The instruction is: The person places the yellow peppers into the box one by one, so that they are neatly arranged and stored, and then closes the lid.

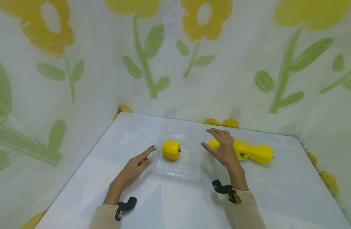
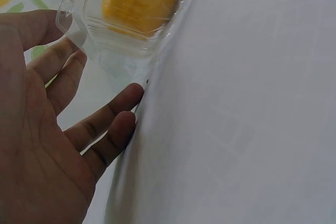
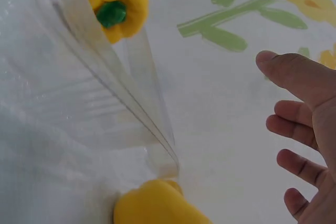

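A yellow bell pepper [image 1: 171,149] lies in the left part of a clear plastic container [image 1: 178,174], its lid raised at the back. My left hand [image 1: 133,167] is at the container's left side, fingers extended; in the left wrist view the thumb and nearest fingertips overlap the rim corner. To the right, my right hand [image 1: 222,148] hovers with thumb and fingers spread and nothing between them. Behind and beside it lie more yellow bell peppers [image 1: 261,154], one partly hidden by the hand. The right wrist view shows the right fingers [image 3: 296,169] apart from the container.
The white table [image 1: 289,190] has pale blue shapes on it. Its back edge meets a curtain [image 1: 232,63] printed with yellow flowers and green stems, which also runs along the left and right sides.
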A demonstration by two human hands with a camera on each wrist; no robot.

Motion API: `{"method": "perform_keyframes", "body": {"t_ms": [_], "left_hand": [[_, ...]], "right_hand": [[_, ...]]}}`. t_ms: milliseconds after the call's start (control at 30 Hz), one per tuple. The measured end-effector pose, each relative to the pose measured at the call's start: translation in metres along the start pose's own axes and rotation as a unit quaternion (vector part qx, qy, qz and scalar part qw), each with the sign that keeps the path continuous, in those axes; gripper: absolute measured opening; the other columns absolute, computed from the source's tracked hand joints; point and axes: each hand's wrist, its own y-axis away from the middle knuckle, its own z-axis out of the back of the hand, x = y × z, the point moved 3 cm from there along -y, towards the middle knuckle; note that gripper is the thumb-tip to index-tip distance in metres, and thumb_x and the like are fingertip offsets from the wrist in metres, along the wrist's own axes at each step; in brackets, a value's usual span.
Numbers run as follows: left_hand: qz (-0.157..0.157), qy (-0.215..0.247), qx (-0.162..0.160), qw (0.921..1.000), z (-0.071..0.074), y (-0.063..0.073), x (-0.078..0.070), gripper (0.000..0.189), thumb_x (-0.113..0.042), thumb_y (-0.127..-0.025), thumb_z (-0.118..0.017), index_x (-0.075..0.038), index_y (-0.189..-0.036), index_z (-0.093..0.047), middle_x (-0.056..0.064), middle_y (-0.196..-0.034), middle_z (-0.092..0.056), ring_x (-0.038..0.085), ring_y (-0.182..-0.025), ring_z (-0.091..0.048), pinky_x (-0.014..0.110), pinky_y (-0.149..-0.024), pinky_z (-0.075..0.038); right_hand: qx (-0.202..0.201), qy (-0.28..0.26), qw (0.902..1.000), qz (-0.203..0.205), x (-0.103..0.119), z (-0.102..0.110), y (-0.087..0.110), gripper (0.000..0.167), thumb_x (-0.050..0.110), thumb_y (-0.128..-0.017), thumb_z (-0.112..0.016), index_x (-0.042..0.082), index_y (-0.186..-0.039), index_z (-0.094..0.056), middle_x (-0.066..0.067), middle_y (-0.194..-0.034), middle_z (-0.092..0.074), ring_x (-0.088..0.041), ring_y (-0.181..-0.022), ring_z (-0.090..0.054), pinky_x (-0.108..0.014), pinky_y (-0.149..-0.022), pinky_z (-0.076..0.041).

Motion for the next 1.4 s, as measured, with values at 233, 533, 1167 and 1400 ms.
{"method": "perform_keyframes", "body": {"t_ms": [233,533,1167,1400], "left_hand": [[-0.012,-0.003,-0.012,0.9999,-0.002,0.003,0.000,0.054,-0.026,-0.105,-0.055,-0.022,-0.156,-0.039,-0.009,-0.157,-0.037,0.026,-0.133,-0.050,0.055,-0.104,-0.041],[-0.017,-0.018,-0.020,0.9995,-0.002,0.004,-0.003,0.052,-0.024,-0.105,-0.054,-0.020,-0.155,-0.041,-0.008,-0.157,-0.038,0.022,-0.121,-0.058,0.051,-0.096,-0.046],[-0.026,-0.016,-0.027,0.9992,-0.010,0.005,-0.003,0.052,-0.025,-0.105,-0.054,-0.022,-0.155,-0.041,-0.008,-0.158,-0.036,0.025,-0.129,-0.054,0.055,-0.097,-0.046],[-0.018,-0.024,-0.034,0.9990,-0.010,0.007,-0.002,0.052,-0.025,-0.105,-0.053,-0.022,-0.156,-0.039,-0.008,-0.157,-0.038,0.024,-0.124,-0.057,0.051,-0.095,-0.048]], "right_hand": [[-0.004,0.005,1.0000,-0.005,-0.011,0.012,0.010,0.056,0.024,-0.078,-0.088,0.010,-0.129,-0.067,-0.010,-0.133,-0.063,-0.030,-0.116,-0.047,-0.051,-0.085,-0.030],[-0.023,0.031,0.9991,-0.018,-0.027,0.030,0.022,0.057,0.023,-0.079,-0.088,0.009,-0.130,-0.066,-0.012,-0.133,-0.062,-0.032,-0.117,-0.045,-0.052,-0.084,-0.029],[-0.031,0.058,0.9961,-0.058,-0.052,0.057,0.033,0.059,0.024,-0.081,-0.085,0.007,-0.133,-0.063,-0.016,-0.137,-0.058,-0.035,-0.121,-0.042,-0.056,-0.088,-0.028],[-0.022,0.075,0.9942,-0.074,-0.063,0.068,0.039,0.059,0.026,-0.083,-0.084,0.006,-0.134,-0.062,-0.016,-0.137,-0.057,-0.036,-0.122,-0.041,-0.058,-0.089,-0.027]]}}
